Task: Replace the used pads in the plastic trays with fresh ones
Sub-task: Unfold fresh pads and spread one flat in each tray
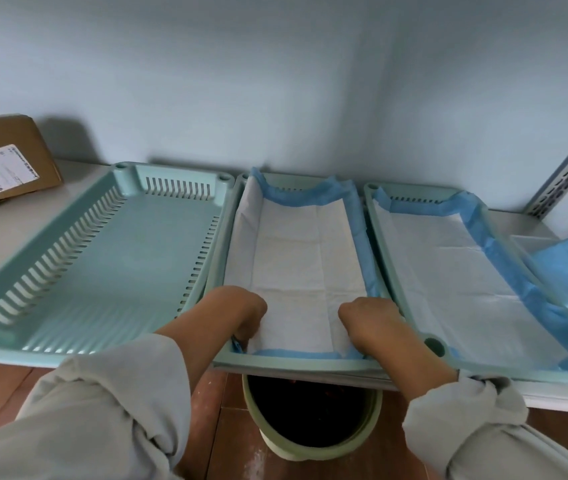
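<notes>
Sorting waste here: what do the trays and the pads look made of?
Left tray: moulded plastic by its look, pale green, slight sheen, slotted walls. Middle pad: probably soft absorbent paper, matte white, creased, with a thin blue film edge.

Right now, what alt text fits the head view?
Both hands, left hand and right hand, press a white pad into the middle tray. The left tray is bare; the right tray is lined.

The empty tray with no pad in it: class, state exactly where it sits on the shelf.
In the head view the empty tray sits at the left of the shelf, between the cardboard box and the middle tray.
</notes>
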